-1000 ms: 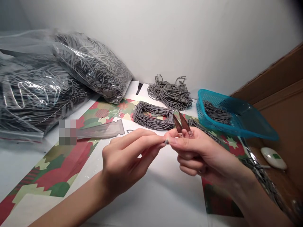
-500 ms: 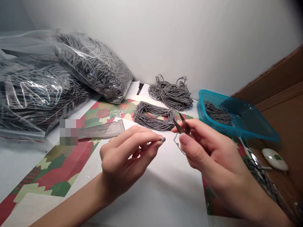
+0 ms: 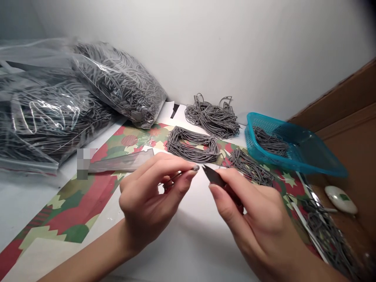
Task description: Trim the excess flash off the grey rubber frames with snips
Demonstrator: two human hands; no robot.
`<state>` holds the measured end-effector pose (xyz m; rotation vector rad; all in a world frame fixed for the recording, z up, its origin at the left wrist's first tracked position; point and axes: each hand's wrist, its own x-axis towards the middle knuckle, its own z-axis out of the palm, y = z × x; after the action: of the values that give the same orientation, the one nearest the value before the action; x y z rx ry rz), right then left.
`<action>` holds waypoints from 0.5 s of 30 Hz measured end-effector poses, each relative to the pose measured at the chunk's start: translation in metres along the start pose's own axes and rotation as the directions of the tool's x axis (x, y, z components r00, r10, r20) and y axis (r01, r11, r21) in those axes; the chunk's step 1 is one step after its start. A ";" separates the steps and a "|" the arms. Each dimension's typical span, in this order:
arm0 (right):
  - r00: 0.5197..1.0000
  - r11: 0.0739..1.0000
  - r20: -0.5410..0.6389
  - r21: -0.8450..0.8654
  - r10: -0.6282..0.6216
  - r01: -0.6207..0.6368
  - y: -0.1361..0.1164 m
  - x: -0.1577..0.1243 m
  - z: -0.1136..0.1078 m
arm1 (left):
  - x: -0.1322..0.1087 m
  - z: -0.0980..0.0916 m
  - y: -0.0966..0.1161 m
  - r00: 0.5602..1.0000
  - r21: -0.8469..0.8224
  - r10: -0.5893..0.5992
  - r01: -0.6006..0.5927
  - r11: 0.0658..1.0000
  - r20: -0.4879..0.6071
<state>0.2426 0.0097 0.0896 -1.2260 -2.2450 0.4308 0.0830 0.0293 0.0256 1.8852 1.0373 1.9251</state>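
My left hand [image 3: 149, 196] pinches the end of a thin grey cord [image 3: 196, 168] between thumb and forefinger, just above the white table. My right hand [image 3: 249, 211] grips small dark thread snips [image 3: 213, 175], their pointed blades aimed left at the cord tip and almost touching it. Both hands hover near the table's middle, in front of a looped bundle of grey cords [image 3: 192, 144].
Two clear bags stuffed with grey cords [image 3: 73, 102] lie at the left. Another cord pile [image 3: 213, 115] sits by the wall, and a teal basket [image 3: 296, 154] holding cords stands at the right. Loose cords [image 3: 249, 166] and a white oval object [image 3: 340, 198] lie on patterned paper [image 3: 76, 207].
My right hand turned the snips from pointing up to pointing left and lowered them toward the cord tip. My left hand shifted slightly down and left, keeping its pinch.
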 end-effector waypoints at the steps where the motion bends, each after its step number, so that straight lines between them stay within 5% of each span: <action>1: 1.000 1.000 0.003 0.006 -0.005 0.005 0.000 0.000 0.001 | 0.000 0.000 0.000 1.000 -0.005 -0.010 0.010 1.000 0.000; 15: 0.999 0.999 -0.011 0.020 -0.042 0.042 0.001 0.002 0.007 | -0.004 0.001 0.004 0.997 -0.022 -0.075 0.075 0.997 -0.008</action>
<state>0.2383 0.0117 0.0840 -1.1658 -2.2481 0.4283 0.0857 0.0238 0.0247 1.8014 1.0691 1.8966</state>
